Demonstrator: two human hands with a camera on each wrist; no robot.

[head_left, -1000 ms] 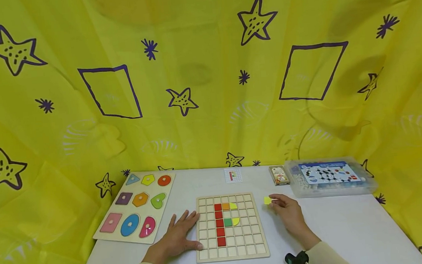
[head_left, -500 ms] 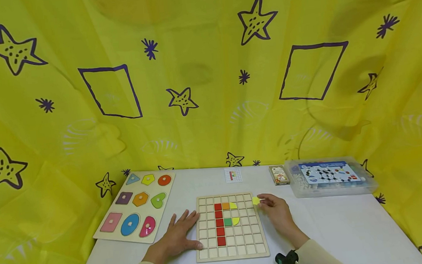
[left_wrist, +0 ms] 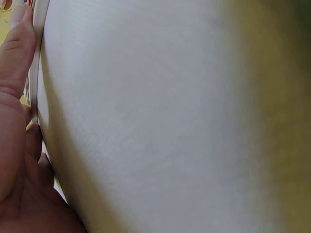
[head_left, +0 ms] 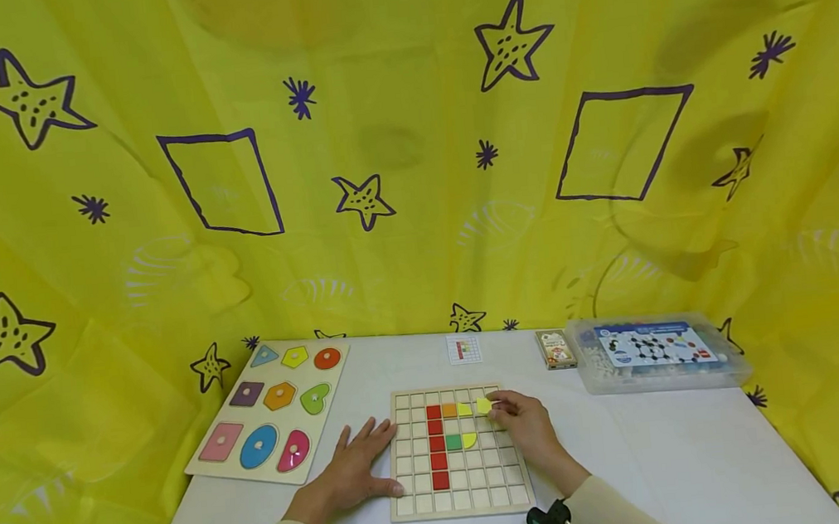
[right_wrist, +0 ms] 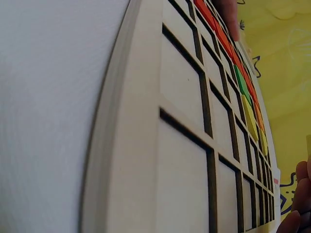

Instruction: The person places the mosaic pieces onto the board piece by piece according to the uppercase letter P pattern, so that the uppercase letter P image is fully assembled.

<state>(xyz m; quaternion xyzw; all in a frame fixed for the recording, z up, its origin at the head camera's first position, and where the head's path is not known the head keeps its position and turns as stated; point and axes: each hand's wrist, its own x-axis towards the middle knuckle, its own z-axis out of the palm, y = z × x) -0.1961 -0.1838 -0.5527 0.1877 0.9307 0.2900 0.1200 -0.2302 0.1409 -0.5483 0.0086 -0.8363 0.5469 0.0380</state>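
A wooden grid board [head_left: 416,504] lies flat on the table. My left hand [head_left: 354,472] rests along its left edge with fingers spread, thumb at the lower left side. Between thumb and fingers, my right hand [head_left: 531,427] pinches a small yellow piece [head_left: 483,406] over the top row, right of another yellow piece [head_left: 464,409] and an orange square [head_left: 449,410]. Red squares [head_left: 439,462] form a column in the grid. A green square [head_left: 454,442] and a yellow piece with a rounded corner [head_left: 469,440] sit in the third row. Only the right hand's fingertips show in its wrist view.
At the left lies a knobbed shape puzzle [head_left: 284,422]. Behind the board is a small printed pattern card [head_left: 464,349]. A small card box [head_left: 555,348] and a clear plastic case [head_left: 655,352] stand at the back right. A yellow curtain [head_left: 419,254] hangs behind the table.
My right hand has carried the yellow piece leftward, from beside the board to over its top row. The left hand has stayed in place.
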